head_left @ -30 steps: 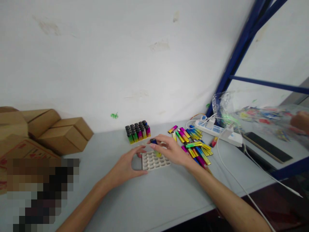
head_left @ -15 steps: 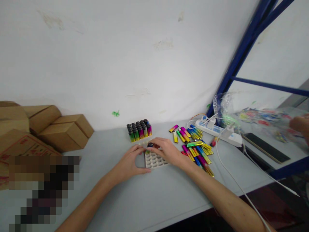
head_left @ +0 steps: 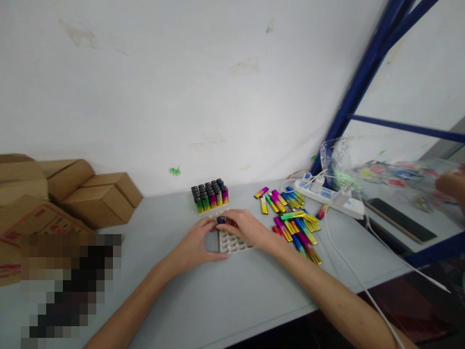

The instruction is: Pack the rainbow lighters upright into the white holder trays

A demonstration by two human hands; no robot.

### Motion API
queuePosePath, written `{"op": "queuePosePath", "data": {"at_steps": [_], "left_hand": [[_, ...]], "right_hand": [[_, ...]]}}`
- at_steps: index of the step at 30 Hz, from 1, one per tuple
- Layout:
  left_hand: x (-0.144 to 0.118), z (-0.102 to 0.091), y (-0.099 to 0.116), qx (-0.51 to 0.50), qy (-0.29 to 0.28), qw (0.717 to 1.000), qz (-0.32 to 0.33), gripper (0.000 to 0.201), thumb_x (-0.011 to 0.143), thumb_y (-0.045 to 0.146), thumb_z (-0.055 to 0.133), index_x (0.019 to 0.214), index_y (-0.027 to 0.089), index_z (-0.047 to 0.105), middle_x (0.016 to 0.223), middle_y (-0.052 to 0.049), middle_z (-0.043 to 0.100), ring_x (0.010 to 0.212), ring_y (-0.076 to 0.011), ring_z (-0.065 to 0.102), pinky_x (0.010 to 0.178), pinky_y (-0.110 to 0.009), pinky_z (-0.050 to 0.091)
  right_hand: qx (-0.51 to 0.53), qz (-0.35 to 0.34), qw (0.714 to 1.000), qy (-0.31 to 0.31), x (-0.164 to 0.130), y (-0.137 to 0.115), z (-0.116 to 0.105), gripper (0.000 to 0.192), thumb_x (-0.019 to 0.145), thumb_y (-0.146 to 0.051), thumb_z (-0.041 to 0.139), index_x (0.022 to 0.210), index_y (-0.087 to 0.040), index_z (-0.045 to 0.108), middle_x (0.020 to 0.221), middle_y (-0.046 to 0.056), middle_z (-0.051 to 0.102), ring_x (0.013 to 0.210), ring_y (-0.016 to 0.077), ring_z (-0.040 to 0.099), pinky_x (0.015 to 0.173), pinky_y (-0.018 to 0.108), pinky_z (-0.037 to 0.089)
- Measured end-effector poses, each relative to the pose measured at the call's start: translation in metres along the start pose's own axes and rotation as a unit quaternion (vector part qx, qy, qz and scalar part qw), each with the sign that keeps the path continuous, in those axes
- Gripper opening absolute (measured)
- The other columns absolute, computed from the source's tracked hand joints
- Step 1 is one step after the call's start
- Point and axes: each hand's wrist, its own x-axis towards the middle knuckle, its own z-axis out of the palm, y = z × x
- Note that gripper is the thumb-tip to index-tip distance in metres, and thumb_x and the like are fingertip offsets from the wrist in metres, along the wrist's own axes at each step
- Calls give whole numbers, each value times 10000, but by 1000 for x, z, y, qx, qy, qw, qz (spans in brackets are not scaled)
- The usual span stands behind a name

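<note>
A white tray with rows of oval holes (head_left: 232, 243) lies on the table in front of me. My left hand (head_left: 194, 245) braces its left side, the thumb at the near corner and the fingers at the far one. In my right hand (head_left: 245, 225) a lighter with a dark top (head_left: 221, 220) is pinched upright over the tray's far left holes; its lower part is hidden by my fingers. Behind stands a second tray filled with upright lighters (head_left: 210, 198), black tops up, in green, magenta and yellow. Several shiny gradient-coloured lighters (head_left: 296, 225) lie loose to the right.
Cardboard boxes (head_left: 105, 198) stand at the left. On the right are a white power strip (head_left: 330, 198) with cables, a blue metal frame (head_left: 348, 102), a phone (head_left: 399, 220) and a clear plastic bag (head_left: 392, 174). Another person's hand (head_left: 452, 186) shows at the far right.
The lighter in my right hand has shifted slightly left and down at the tray's far left corner. My left hand stays at the tray's side.
</note>
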Motion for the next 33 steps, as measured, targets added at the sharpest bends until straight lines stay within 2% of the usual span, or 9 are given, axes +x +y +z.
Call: {"op": "queuePosePath", "data": {"at_steps": [5,11,14,16,19,22,26,29,33], "left_hand": [[1,-3,4,18,-2,1000,-1,615,633,506,962,1099,198,705,1206,-108,712,1172,-351,681,1077,-493,566],[-1,-8,-1,35,9,999,3,579,686,511,917,1120,191,708,1193,-106,726,1144,-338,703,1065,-488,571],[-2,-10,-4,51,16,999,-2,604,687,536,903,1137,181,714,1224,-128,731,1168,-351,703,1091,-500,561],[-3,-11,-4,59,15,998,-3,619,686,553,898,1142,175,717,1234,-136,735,1175,-357,705,1095,-500,561],[-3,-12,-3,63,15,998,-4,615,687,566,895,1140,189,721,1222,-124,742,1164,-348,711,1091,-486,566],[-3,-12,-4,64,18,998,-1,606,693,580,890,1139,203,724,1215,-115,744,1153,-339,714,1087,-472,569],[-4,-11,-6,58,22,998,0,609,692,594,888,1130,206,720,1202,-108,740,1143,-337,712,1082,-479,571],[-4,-10,-6,51,22,998,-2,602,691,585,893,1120,203,714,1203,-113,731,1148,-343,706,1082,-490,569],[-5,-10,-3,44,23,999,-5,606,689,577,902,1123,200,710,1217,-123,725,1167,-357,697,1093,-511,557]], "right_hand": [[-39,11,999,8,2,-1,3,239,1041,-366,689,947,-147,702,924,73,714,866,195,637,791,285,458],[-84,88,992,35,-14,6,-30,408,1013,-446,724,1298,-158,674,986,63,755,894,201,697,833,295,486],[-180,192,963,58,-25,15,-54,201,1076,-322,624,1155,-165,722,1030,87,771,932,210,718,865,305,491],[-245,264,931,58,-29,21,-62,201,1084,-274,580,1133,-152,731,1122,129,768,1043,247,721,923,327,496],[-307,334,891,24,-29,26,-60,300,1065,-331,604,1266,-129,700,1255,197,729,1218,328,673,997,381,499],[-328,357,875,7,-25,28,-51,380,1068,-291,575,1408,-126,617,1306,217,706,1273,344,640,1042,411,486],[-307,347,886,21,-29,32,-47,429,1034,-118,524,1462,-117,556,1310,214,692,1246,310,636,1053,398,479],[-256,304,916,53,-38,37,-49,394,989,-39,512,1361,-111,618,1304,235,662,1235,316,625,1050,419,491],[-69,225,966,112,-45,36,-51,174,995,-114,554,1142,-155,638,1193,165,662,1100,276,681,1022,461,531]]}}
